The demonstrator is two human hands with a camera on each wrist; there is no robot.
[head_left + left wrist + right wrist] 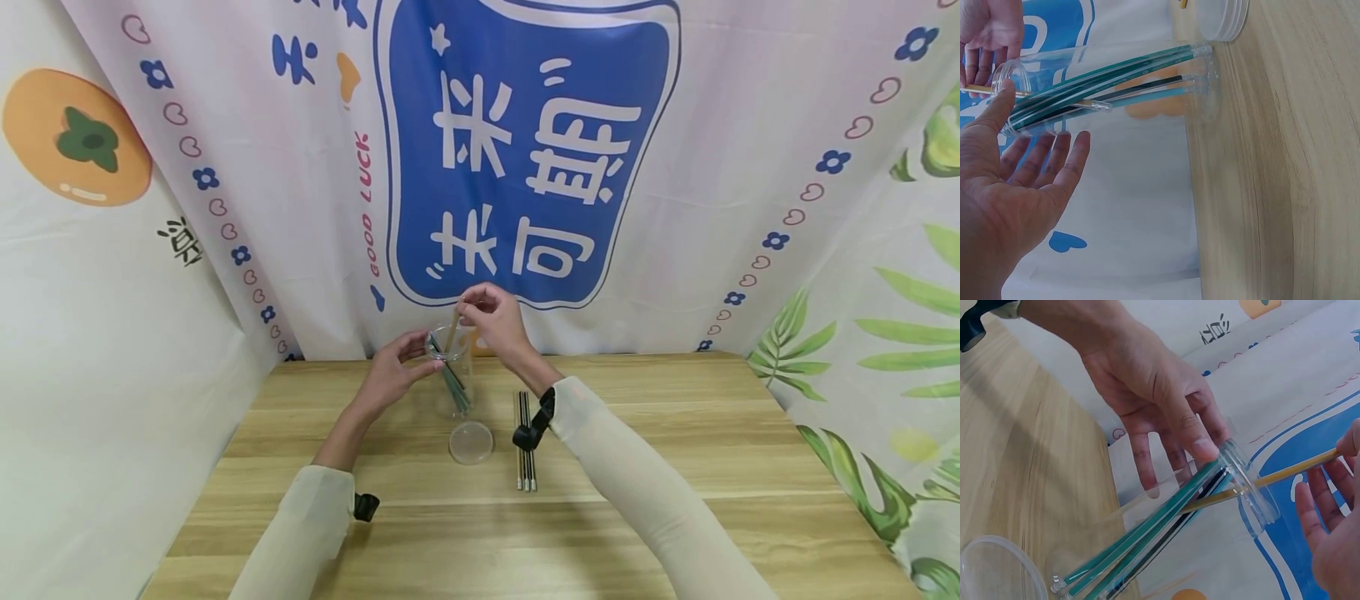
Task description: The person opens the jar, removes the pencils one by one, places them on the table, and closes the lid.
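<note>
A clear plastic jar (1211, 103) stands on the table with its mouth up. Inside lean several green pencils (1100, 78), a black pencil (1147, 86) and a light-blue one (1160, 96). My left hand (393, 365) holds the jar near its rim, thumb on one side and fingers round the other. Above the mouth, my right hand (495, 321) pinches the upper end of a yellow pencil (1294, 467). That pencil slants through the opening, its eraser end down among the others in the left wrist view.
The round clear lid (471, 442) lies on the wooden table (360, 550) in front of the jar. To its right, several black and yellow pencils (527, 467) lie side by side, partly beneath my right wrist. A printed curtain (645, 325) hangs behind the table's back edge.
</note>
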